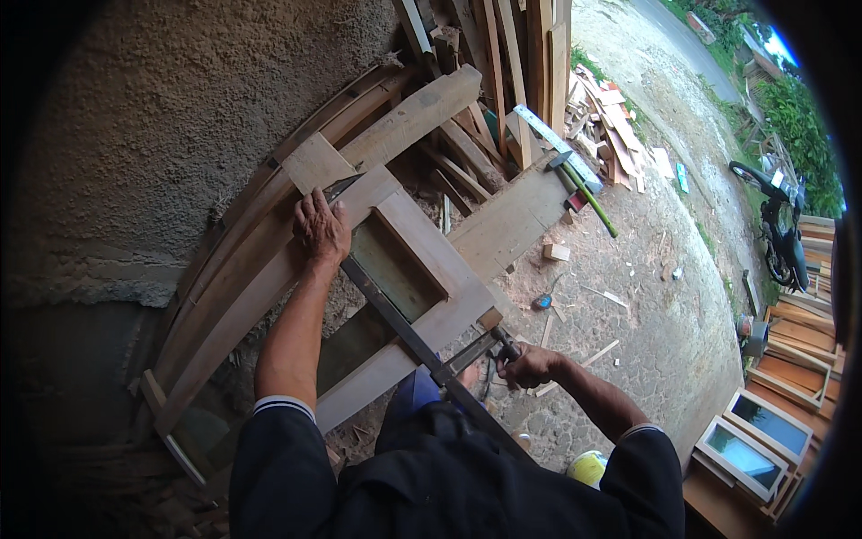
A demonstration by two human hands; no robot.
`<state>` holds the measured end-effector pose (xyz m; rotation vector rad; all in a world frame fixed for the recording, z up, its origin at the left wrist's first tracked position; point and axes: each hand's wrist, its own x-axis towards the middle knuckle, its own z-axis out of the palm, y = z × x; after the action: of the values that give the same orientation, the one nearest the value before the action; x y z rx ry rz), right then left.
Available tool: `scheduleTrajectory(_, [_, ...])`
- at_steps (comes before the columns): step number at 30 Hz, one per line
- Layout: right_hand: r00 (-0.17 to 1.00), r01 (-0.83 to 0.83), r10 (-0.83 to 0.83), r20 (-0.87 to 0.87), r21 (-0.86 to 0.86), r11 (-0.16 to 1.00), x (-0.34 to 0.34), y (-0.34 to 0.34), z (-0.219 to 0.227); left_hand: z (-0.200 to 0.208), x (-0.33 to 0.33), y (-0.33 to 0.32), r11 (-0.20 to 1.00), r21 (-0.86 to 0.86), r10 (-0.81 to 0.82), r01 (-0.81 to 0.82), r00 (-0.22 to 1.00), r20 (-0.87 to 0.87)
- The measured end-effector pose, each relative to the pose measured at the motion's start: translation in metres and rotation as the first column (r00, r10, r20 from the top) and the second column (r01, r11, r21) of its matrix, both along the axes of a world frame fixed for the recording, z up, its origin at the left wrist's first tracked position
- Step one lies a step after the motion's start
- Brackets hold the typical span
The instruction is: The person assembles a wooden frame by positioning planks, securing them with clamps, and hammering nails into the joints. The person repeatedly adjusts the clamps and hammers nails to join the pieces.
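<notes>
Across a wooden frame (431, 323), our hands sit well apart along a bar clamp (395, 314)

Our right hand (532, 366) is closed around the handle (505, 338) at the clamp's near end. Our left hand (323, 232) lies over timber beside the clamp's far end, fingers bent; we cannot tell whether it grips or only steadies.

The relation that counts, we judge, is the clamp crossing the frame's width. Its dark bar runs from between ten and eleven o'clock down to between four and five, while the frame's long axis points from about two o'clock toward seven or eight. The frame lies between our hands, at ten o'clock from the right one, which is the nearer to the handle. A small wood block (490, 318) sits between the screw end and the frame's edge, at eleven o'clock from the right hand.

Farther out, we see a tape measure (541, 302) on the ground at twelve o'clock from the right hand, and beyond it, toward one, a hammer (593, 198) with a green handle. Scrap wood (611, 126) lies past that. A motorbike (783, 225) stands at two o'clock, glazed window frames (741, 454) lie near four, and a rough wall (197, 135) rises at ten from our left hand.
</notes>
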<state>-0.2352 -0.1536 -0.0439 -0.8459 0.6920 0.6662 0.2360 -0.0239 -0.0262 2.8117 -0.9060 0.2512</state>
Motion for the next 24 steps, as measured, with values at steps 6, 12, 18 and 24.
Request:
scheduleTrajectory(6, [0.998,-0.013,0.059,-0.004,-0.988,0.152,-0.001,0.061,0.013,0.007,0.001,-0.003,1.000,0.014,0.012,-0.012,1.000,-0.013])
scheduleTrajectory(12, [0.972,-0.164,-0.160,-0.175,-0.983,0.079,0.012,0.080,0.013,-0.001,0.002,-0.001,1.000,-0.009,-0.002,0.002,1.000,0.002])
scheduleTrajectory(18, [0.993,0.042,-0.050,-0.107,-0.075,0.996,0.005,0.009,0.010,0.001,0.002,-0.002,0.998,-0.054,-0.019,0.021,0.999,0.039])
scheduleTrajectory(24, [0.998,0.033,0.023,0.065,-0.749,0.662,0.006,0.033,0.023,0.012,-0.001,-0.005,0.997,-0.078,0.016,-0.017,1.000,-0.025])
